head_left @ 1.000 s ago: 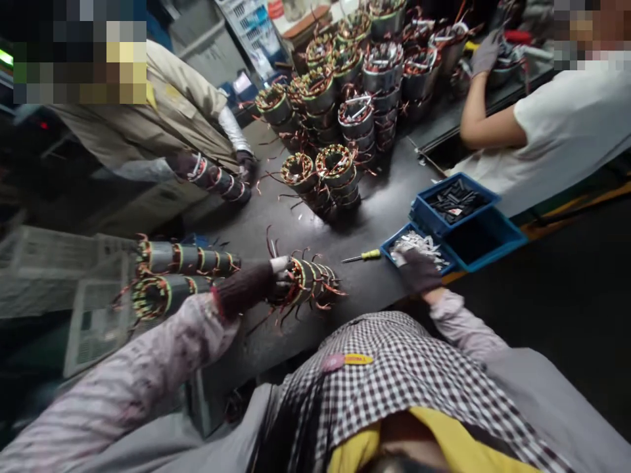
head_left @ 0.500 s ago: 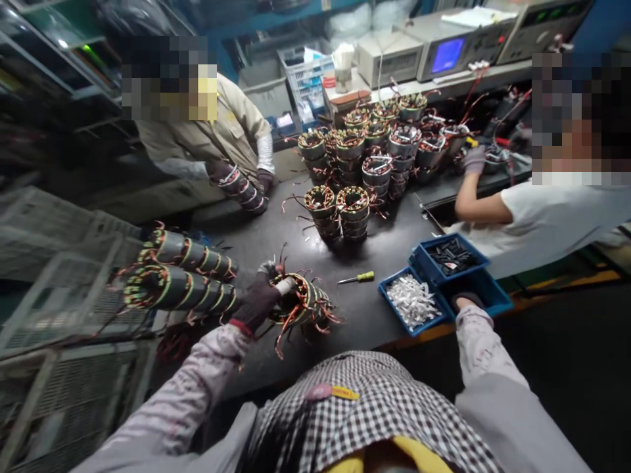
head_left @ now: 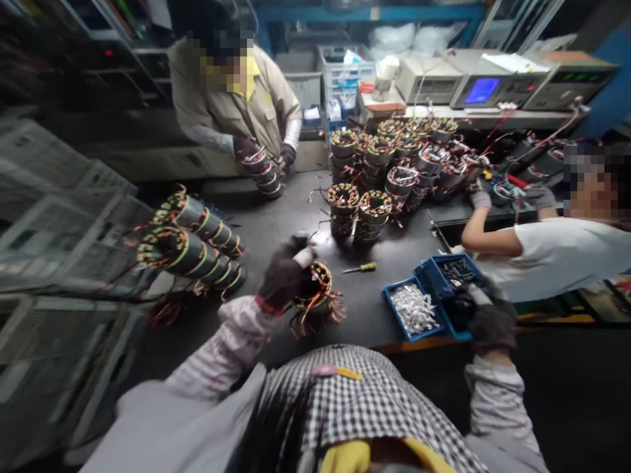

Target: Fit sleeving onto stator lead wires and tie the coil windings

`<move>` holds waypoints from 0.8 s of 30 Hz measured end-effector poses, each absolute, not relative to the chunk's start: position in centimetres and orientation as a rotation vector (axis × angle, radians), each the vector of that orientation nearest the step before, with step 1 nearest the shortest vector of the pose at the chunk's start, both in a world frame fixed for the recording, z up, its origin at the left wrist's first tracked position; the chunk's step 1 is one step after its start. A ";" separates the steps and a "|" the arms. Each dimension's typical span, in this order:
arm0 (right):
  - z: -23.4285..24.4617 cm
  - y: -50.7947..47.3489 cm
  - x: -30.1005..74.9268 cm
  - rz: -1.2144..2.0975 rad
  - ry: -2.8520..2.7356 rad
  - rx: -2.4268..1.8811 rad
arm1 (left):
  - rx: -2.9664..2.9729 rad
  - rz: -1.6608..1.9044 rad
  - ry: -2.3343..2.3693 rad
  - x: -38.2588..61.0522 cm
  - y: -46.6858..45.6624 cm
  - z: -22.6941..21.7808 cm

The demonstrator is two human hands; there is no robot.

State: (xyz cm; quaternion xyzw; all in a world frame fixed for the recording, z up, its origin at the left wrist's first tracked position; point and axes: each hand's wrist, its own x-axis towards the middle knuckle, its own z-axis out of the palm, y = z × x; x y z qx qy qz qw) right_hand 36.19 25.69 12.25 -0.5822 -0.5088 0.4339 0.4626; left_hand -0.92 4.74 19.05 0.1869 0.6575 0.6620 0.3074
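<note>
Readable text: none that can be made out with certainty.
Boxy grey instrument with a dark front panel, far right of the back shelf: glowing green characters on its display, too small and blurred to read as numbers.
Boxy beige-grey instrument with a lit blue screen, just beside it: any writing on the screen or around the controls cannot be read.
Flat pink-and-yellow clip on the black-and-white checked cloth apron: faint marks on the yellow part, blurred beyond reading.
Small pale rectangular tag on the blue frame at the back: too small to read.
</note>
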 end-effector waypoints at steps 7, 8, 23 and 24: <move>19.6 15.4 17.5 1.269 -1.418 -0.811 | 0.790 1.387 1.043 3.2 5.9 21.6; 19.5 14.4 16.4 1.280 -1.442 -0.797 | 0.802 1.428 1.037 2.8 5.7 21.5; 17.0 10.9 20.0 1.181 -1.782 -1.226 | 0.282 1.762 1.029 -1.5 0.7 16.2; 16.5 10.5 20.7 1.126 -1.915 -1.228 | 0.281 1.756 1.033 -1.5 0.7 16.2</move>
